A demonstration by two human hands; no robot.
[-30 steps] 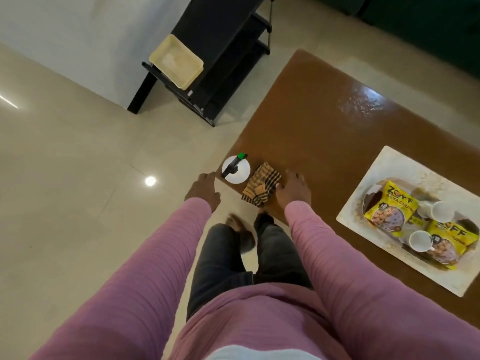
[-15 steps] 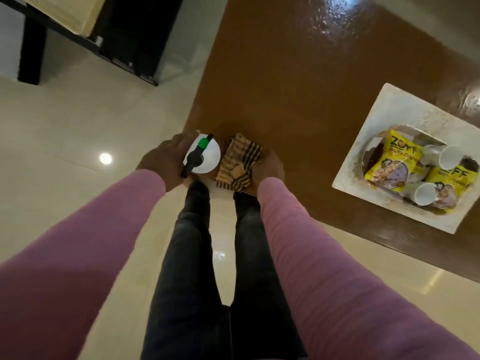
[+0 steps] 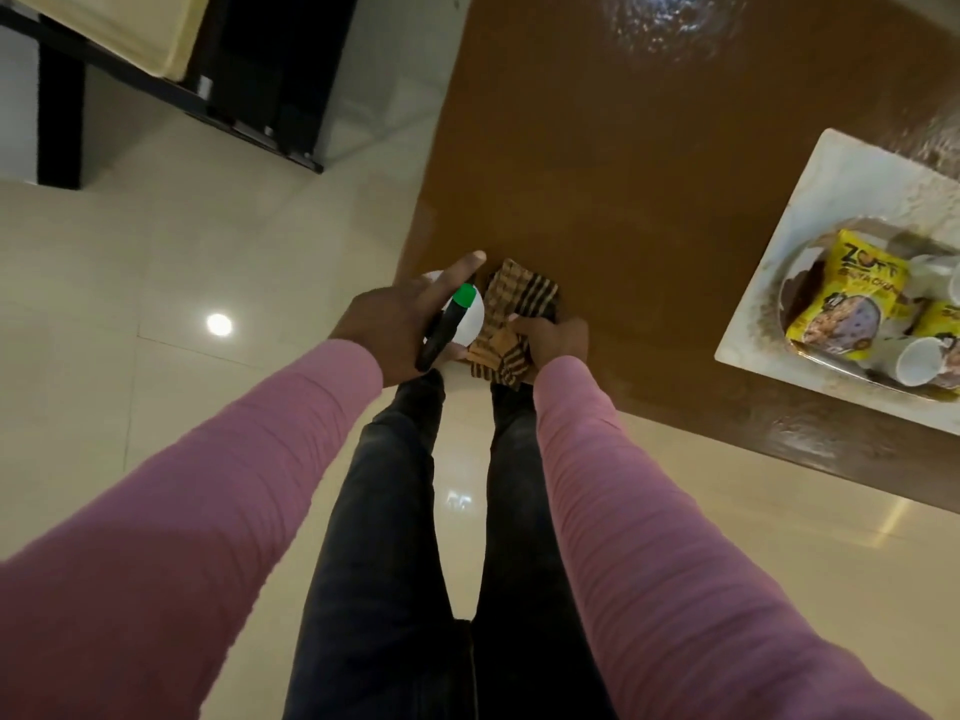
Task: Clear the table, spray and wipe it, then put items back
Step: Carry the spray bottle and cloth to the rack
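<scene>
A white spray bottle (image 3: pixel 467 324) with a black trigger and green nozzle stands at the near left corner of the brown table (image 3: pixel 649 174). My left hand (image 3: pixel 395 324) grips it, fingers curled round its body. Right beside it lies a brown checked cloth (image 3: pixel 511 314), and my right hand (image 3: pixel 553 340) pinches its near edge. A white tray (image 3: pixel 831 200) at the table's right holds two yellow snack packets (image 3: pixel 841 298) and two white cups (image 3: pixel 914 361).
A black shelf rack (image 3: pixel 249 70) with a cream tray (image 3: pixel 130 28) on it stands on the tiled floor at the upper left. My legs are below the table corner. The table's near edge runs diagonally to the right.
My head has leaned in over the table corner. My left hand has closed round the spray bottle, and my right hand has taken hold of the cloth.
</scene>
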